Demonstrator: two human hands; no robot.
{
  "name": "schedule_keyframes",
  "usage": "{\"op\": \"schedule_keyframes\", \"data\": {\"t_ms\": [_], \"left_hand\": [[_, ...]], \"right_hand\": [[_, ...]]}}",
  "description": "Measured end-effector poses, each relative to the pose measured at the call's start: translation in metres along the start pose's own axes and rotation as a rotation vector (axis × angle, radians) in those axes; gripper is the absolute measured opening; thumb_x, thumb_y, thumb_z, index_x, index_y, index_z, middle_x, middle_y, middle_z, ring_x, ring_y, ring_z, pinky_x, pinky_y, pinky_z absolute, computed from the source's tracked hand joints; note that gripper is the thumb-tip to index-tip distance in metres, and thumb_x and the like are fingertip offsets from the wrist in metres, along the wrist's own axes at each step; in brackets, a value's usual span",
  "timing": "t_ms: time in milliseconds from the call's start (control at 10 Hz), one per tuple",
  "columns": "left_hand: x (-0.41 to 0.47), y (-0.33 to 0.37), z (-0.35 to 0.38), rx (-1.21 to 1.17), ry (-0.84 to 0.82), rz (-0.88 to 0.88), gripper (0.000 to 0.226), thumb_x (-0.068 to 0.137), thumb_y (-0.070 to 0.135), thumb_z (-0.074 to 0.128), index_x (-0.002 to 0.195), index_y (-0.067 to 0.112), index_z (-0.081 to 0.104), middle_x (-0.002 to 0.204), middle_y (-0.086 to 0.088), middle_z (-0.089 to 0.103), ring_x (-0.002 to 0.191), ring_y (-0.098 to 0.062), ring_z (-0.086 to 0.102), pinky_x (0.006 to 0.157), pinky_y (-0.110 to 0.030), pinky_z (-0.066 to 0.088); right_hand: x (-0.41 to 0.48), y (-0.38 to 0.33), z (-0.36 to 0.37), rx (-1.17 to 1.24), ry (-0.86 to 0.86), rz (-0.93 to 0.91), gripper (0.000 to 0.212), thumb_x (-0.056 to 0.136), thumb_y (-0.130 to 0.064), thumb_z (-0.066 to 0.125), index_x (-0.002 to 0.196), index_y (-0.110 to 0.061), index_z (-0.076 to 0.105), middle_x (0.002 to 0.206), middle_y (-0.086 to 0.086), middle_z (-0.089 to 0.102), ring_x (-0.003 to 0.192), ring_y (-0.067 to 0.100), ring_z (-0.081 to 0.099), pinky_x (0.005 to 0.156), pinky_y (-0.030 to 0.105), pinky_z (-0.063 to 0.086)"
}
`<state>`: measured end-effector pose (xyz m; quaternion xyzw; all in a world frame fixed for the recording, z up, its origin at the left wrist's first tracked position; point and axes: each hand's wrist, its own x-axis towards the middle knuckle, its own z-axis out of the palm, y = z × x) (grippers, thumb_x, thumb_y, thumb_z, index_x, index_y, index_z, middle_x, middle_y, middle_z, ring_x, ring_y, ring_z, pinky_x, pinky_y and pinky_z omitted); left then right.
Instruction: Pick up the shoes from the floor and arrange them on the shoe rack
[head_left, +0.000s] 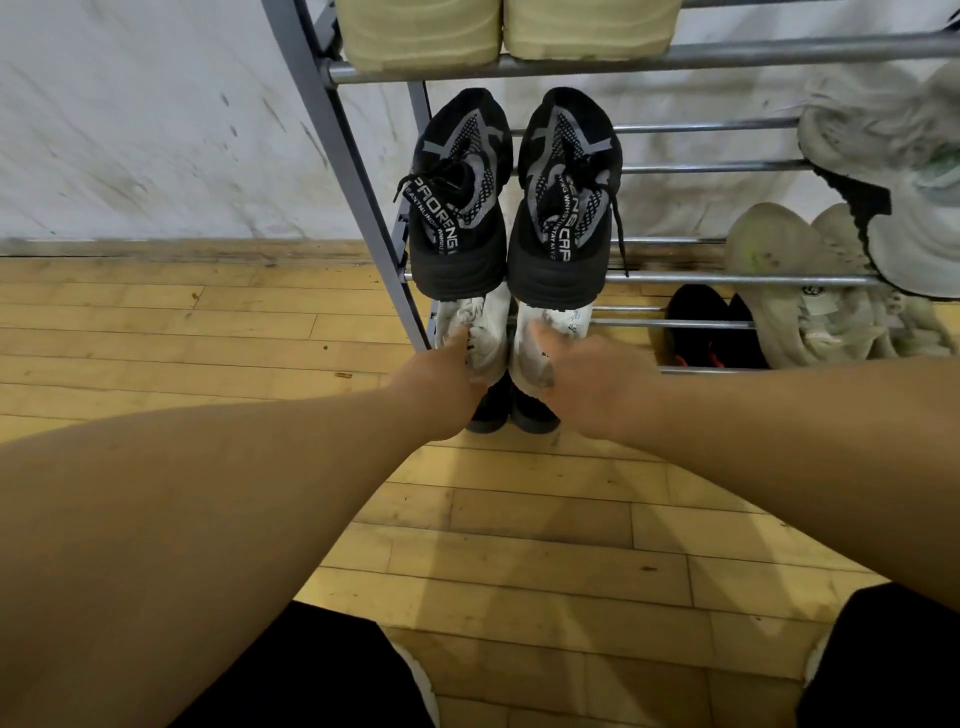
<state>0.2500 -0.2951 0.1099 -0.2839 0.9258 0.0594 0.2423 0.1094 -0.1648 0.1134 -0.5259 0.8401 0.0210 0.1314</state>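
A grey metal shoe rack stands against the wall. My left hand grips the heel of a white sneaker, and my right hand grips the heel of its white partner. Both white shoes sit side by side on a lower shelf at the rack's left end. Directly above them a pair of black mesh sneakers rests on the shelf. Below my hands, dark shoe heels show at the lowest level.
Pale yellow shoes fill the top shelf. Off-white sneakers and beige ones sit on the right, with a black and red pair beneath. Wooden floor stretches left of the rack. My knees frame the bottom edge.
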Motion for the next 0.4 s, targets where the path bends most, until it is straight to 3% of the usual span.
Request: {"op": "schedule_keyframes", "data": {"t_ms": [100,200,300,400], "left_hand": [[-0.008,0.004,-0.009,-0.248,0.036,-0.079,0.087,0.105,0.036,0.052,0.165,0.018,-0.008,0.150,-0.021,0.051,0.114,-0.034,0.062,0.084,-0.037,0.050],[-0.018,0.007,-0.018,-0.223,-0.020,-0.096,0.100,0.102,0.042,0.055,0.161,0.020,-0.023,0.132,-0.016,0.064,0.107,-0.031,0.064,0.086,-0.040,0.052],[-0.034,0.015,-0.026,-0.114,-0.015,-0.127,0.096,0.101,0.045,0.054,0.164,0.016,-0.013,0.106,-0.009,0.064,0.098,-0.026,0.063,0.085,-0.039,0.053],[-0.056,0.032,-0.043,-0.058,-0.042,-0.093,0.074,0.100,0.046,0.055,0.160,0.014,0.024,0.120,-0.010,0.062,0.102,-0.026,0.059,0.084,-0.036,0.050]], "right_hand": [[-0.005,0.007,-0.005,0.051,-0.112,-0.023,0.073,0.100,-0.030,0.050,0.160,-0.020,0.010,0.118,0.009,0.065,0.080,0.024,0.057,0.066,0.037,0.050],[-0.023,0.014,-0.011,0.114,-0.138,-0.030,0.079,0.094,-0.040,0.055,0.158,-0.025,0.012,0.106,0.010,0.068,0.080,0.028,0.062,0.071,0.038,0.052],[-0.042,0.023,-0.023,0.048,-0.145,-0.045,0.075,0.094,-0.046,0.053,0.156,-0.020,0.020,0.125,0.011,0.064,0.101,0.032,0.064,0.076,0.037,0.049],[-0.068,0.038,-0.037,-0.003,-0.202,-0.053,0.081,0.094,-0.058,0.053,0.158,-0.022,0.020,0.140,0.007,0.057,0.120,0.030,0.058,0.091,0.041,0.053]]}}
